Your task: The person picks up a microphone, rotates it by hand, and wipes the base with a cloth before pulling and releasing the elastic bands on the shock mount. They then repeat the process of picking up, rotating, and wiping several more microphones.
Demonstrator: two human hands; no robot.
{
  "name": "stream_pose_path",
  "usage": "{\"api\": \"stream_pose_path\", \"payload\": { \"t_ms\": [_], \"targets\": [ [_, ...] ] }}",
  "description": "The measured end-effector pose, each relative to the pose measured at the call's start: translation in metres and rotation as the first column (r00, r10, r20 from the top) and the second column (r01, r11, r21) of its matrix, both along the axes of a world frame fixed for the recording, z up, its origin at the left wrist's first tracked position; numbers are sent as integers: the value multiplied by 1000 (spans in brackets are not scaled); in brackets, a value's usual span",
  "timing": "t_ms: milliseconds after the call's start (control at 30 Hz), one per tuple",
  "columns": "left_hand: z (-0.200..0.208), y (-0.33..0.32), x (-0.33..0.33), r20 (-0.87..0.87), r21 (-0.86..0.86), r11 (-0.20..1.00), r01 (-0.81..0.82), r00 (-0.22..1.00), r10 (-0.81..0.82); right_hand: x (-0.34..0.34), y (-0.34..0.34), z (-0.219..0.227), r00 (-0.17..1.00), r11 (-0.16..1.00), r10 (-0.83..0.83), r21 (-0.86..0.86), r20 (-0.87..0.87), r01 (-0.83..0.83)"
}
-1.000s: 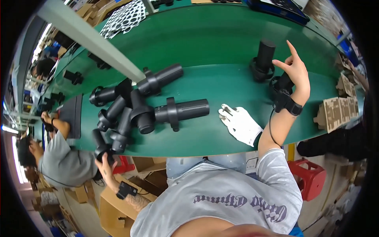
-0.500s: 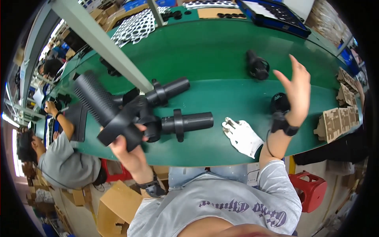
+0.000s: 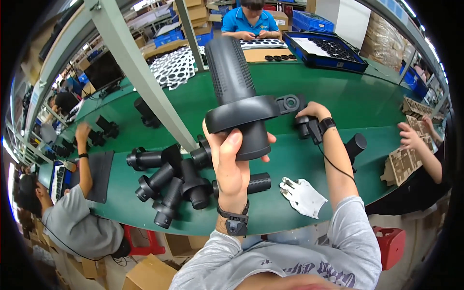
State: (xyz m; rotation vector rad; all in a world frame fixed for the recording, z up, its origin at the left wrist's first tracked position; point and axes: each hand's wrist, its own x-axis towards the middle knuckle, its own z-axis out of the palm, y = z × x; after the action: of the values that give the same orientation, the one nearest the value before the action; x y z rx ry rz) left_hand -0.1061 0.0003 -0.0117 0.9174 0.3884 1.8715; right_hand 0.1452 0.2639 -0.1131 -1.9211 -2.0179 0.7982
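My left hand (image 3: 232,159) is closed round the narrow lower end of a black ribbed tube with a wide collar (image 3: 234,79), raised above the bench. A flat lug with a round hole sticks out from the collar's right side. My right hand (image 3: 315,111) reaches across the bench, its fingers curled over a smaller-looking black cylindrical part (image 3: 303,124), partly hidden by the hand. Below my left hand lies a pile of similar black collared tubes (image 3: 169,186). A white glove (image 3: 303,197) rests between my arms, and another black tube (image 3: 356,145) stands beside my right forearm.
A pale metal post (image 3: 140,72) rises from the green bench (image 3: 270,212). At right, another person's hand (image 3: 411,137) is near brown moulded trays (image 3: 406,162). One worker (image 3: 87,203) sits at left, another (image 3: 251,24) opposite, beside a blue tray (image 3: 324,50).
My left hand has brought the ribbed tube rightward and upright in front of me. My right hand, earlier open in the air, has come down onto the black part. The view has tilted up.
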Motion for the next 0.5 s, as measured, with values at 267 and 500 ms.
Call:
{"api": "stream_pose_path", "payload": {
  "t_ms": [267,500],
  "targets": [
    [7,-9,-15,-49,-19,996,86,995,-87,-4,-92,-9,983,868,-56,478,-177,136],
    [1,0,-4,-174,-74,992,-99,981,84,2,-130,-1,935,844,-35,490,-354,217]
  ]
}}
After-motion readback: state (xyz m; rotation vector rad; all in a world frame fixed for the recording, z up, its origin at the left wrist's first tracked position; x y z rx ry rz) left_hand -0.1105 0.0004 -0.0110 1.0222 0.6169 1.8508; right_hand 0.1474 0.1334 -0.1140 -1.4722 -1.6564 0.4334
